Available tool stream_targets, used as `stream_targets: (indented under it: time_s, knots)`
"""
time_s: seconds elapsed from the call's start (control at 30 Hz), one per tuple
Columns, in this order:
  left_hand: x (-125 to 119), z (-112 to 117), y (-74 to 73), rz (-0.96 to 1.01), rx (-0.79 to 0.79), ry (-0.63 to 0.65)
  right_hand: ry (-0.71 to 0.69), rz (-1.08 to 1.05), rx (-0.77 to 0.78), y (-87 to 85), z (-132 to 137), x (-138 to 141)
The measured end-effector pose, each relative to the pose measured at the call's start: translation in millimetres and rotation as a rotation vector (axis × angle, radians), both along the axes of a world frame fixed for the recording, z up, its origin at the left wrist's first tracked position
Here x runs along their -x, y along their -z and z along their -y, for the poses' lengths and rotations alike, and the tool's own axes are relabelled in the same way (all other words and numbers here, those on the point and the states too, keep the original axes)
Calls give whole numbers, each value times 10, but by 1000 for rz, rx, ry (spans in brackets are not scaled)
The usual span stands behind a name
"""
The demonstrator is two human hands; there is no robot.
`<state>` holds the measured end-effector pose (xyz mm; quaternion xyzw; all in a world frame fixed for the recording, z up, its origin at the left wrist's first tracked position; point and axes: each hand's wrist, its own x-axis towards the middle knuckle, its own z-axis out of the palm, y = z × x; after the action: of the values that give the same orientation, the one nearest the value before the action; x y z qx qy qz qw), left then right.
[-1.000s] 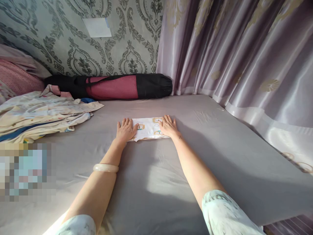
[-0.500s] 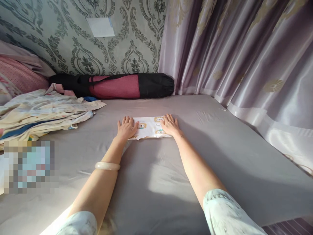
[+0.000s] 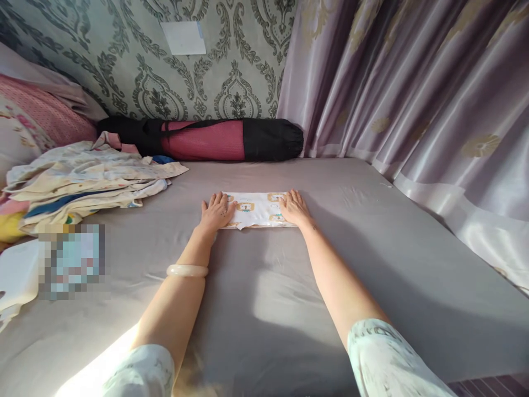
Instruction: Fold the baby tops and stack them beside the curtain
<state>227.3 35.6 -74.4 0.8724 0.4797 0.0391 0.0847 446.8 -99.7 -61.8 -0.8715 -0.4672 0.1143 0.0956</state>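
A small folded white cloth [image 3: 257, 208] with orange and yellow printed pictures lies flat on the grey bed sheet [image 3: 289, 292]. My left hand [image 3: 217, 211] rests palm down on its left end, fingers stretched out. My right hand [image 3: 294, 207] lies flat on its right end, fingers apart as well. Both arms reach straight forward, and a pale bangle [image 3: 187, 270] sits on my left wrist.
A pile of crumpled light clothes [image 3: 86, 179] lies at the left. A rolled red mat in a black bag [image 3: 206, 139] rests against the patterned wall. Shiny mauve curtains [image 3: 413, 94] hang along the right side. Pink pillows [image 3: 37, 113] are at the far left.
Both hands stay flat on the folded cloth. The camera has shifted a little, so the whole scene sits slightly to the right and higher.
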Motion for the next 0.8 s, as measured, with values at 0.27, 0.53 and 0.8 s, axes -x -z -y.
stream_targets:
  time_s: [0.27,0.53,0.8]
  knots:
    - [-55,59,-85,39,-79,2,-40,71,-35,-96,3,77]
    - [-340,350,-48,59,-137,175,-181,92,-61,-95,-69,350]
    - [-377,396,69,41,-91,187,-188,73,-52,40,-80,353]
